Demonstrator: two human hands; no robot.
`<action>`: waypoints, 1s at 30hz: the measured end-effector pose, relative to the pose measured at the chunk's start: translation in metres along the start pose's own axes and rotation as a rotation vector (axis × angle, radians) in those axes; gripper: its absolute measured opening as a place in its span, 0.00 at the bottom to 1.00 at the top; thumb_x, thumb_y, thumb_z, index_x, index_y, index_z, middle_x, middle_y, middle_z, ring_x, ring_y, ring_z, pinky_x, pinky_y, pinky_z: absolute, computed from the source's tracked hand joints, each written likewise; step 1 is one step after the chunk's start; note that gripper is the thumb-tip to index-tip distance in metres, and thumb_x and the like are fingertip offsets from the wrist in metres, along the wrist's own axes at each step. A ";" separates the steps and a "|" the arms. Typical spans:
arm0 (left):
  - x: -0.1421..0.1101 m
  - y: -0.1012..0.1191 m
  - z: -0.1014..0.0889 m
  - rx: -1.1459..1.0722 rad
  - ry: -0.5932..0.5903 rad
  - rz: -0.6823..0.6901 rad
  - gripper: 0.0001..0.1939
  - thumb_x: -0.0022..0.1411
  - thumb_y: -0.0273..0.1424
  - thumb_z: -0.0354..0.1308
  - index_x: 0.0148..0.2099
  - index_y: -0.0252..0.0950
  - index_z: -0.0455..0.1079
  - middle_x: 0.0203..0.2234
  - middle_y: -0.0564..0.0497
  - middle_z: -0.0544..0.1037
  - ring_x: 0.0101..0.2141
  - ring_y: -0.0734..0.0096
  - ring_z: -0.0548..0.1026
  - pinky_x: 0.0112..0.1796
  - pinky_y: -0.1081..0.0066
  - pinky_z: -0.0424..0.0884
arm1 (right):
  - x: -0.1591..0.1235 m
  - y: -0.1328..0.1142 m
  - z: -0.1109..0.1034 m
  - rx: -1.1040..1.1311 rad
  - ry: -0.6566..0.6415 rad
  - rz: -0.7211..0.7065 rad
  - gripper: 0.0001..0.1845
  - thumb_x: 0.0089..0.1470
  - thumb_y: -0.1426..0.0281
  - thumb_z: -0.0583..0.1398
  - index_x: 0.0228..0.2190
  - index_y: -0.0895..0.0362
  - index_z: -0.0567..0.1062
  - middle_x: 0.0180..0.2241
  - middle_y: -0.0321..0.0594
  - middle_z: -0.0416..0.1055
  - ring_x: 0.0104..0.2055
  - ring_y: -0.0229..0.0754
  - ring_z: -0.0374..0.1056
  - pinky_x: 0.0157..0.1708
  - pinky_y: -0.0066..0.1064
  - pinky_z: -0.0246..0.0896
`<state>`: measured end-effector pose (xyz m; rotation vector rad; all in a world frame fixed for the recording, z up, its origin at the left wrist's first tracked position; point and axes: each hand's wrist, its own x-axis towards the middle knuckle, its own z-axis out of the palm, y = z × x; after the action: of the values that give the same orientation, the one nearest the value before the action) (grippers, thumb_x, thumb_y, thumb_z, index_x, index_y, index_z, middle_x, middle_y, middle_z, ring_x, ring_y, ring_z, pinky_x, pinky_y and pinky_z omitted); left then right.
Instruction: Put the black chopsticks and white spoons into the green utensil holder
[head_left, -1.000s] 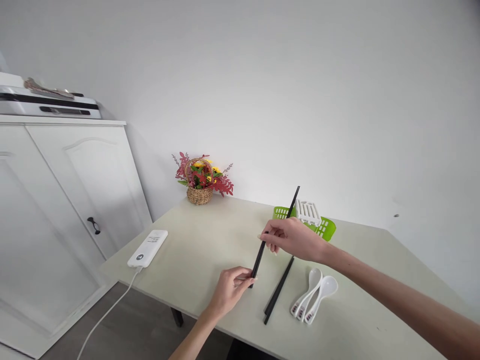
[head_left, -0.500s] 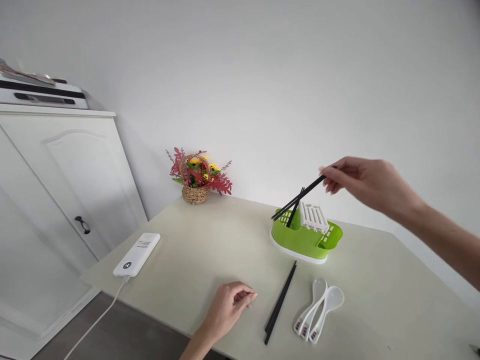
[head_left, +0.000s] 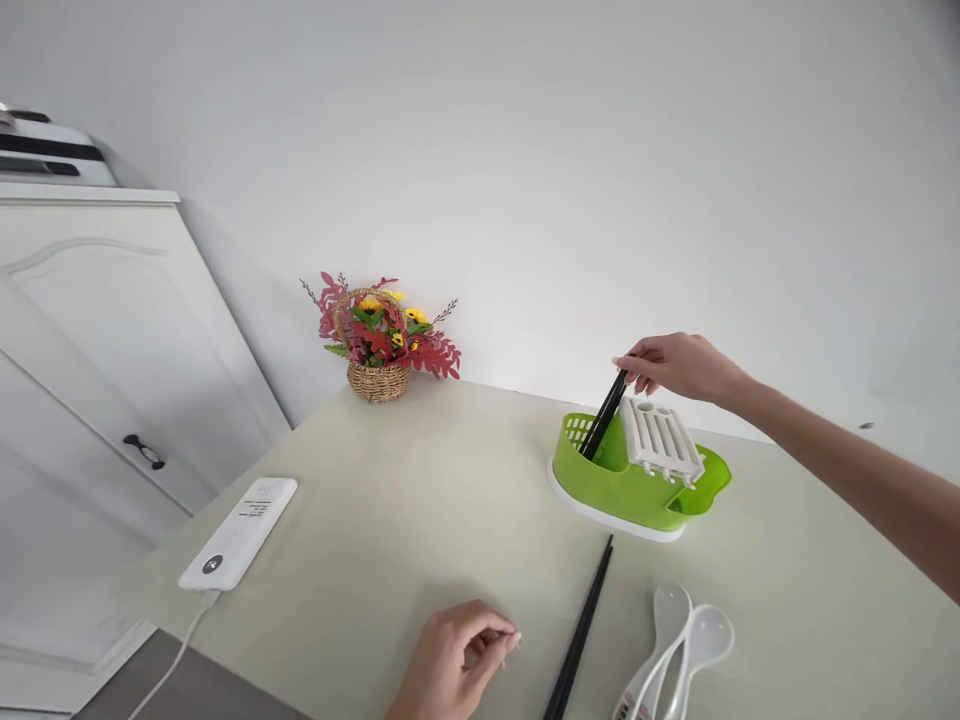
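Observation:
My right hand (head_left: pixel 679 366) pinches the upper ends of black chopsticks (head_left: pixel 604 414). Their lower ends stand inside the left compartment of a green utensil holder (head_left: pixel 611 490) with a white base and a white slotted rack on top. An earlier pair is in that same compartment, and I cannot tell the pairs apart. My left hand (head_left: pixel 457 660) rests at the table's near side, thumb and fingers pressed together with nothing visible in them. Between it and several white spoons (head_left: pixel 709 640) lies another pair of black chopsticks (head_left: pixel 581 630).
A wicker basket of artificial flowers (head_left: pixel 379 382) stands by the wall at the back left. On the table's left lies a white power bank (head_left: pixel 240 530) with a cable hanging over the edge. A white cabinet (head_left: pixel 90 400) is beyond the table's left side.
My right hand took chopsticks from beside my left hand, carried them to the green holder and lowered them in upright. My left hand let go and stayed near the table's front. The view swung right.

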<state>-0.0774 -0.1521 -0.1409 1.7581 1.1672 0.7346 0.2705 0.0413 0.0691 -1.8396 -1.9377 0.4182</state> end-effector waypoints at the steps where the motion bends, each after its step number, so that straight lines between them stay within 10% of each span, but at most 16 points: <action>1: 0.001 0.000 0.001 0.006 0.004 -0.003 0.15 0.71 0.42 0.56 0.37 0.40 0.78 0.30 0.50 0.82 0.30 0.72 0.78 0.29 0.79 0.68 | 0.005 0.004 0.004 -0.005 -0.031 0.005 0.20 0.59 0.50 0.61 0.30 0.52 0.78 0.32 0.34 0.82 0.29 0.41 0.78 0.43 0.36 0.72; 11: 0.002 0.010 -0.002 0.052 -0.007 -0.034 0.16 0.72 0.43 0.55 0.37 0.41 0.78 0.31 0.52 0.82 0.32 0.72 0.78 0.30 0.79 0.68 | -0.023 -0.012 -0.006 -0.078 0.199 -0.092 0.21 0.59 0.48 0.60 0.40 0.52 0.77 0.26 0.35 0.80 0.21 0.40 0.72 0.27 0.34 0.67; 20: 0.004 0.012 0.007 0.206 0.052 0.035 0.18 0.74 0.44 0.50 0.41 0.40 0.76 0.29 0.51 0.80 0.26 0.72 0.74 0.28 0.75 0.66 | -0.108 -0.003 -0.008 -0.329 -0.049 -0.463 0.18 0.66 0.54 0.52 0.40 0.47 0.79 0.28 0.34 0.80 0.26 0.39 0.73 0.28 0.30 0.61; 30: 0.022 0.041 0.059 0.618 0.057 0.199 0.15 0.66 0.45 0.61 0.40 0.37 0.71 0.36 0.46 0.78 0.38 0.59 0.77 0.39 0.65 0.73 | -0.183 0.006 -0.008 -0.417 -0.115 -0.416 0.18 0.67 0.59 0.50 0.38 0.46 0.79 0.31 0.35 0.80 0.28 0.43 0.72 0.29 0.34 0.56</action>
<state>-0.0036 -0.1592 -0.1294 2.4036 1.3658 0.5725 0.2839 -0.1404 0.0541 -1.5937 -2.5621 -0.0182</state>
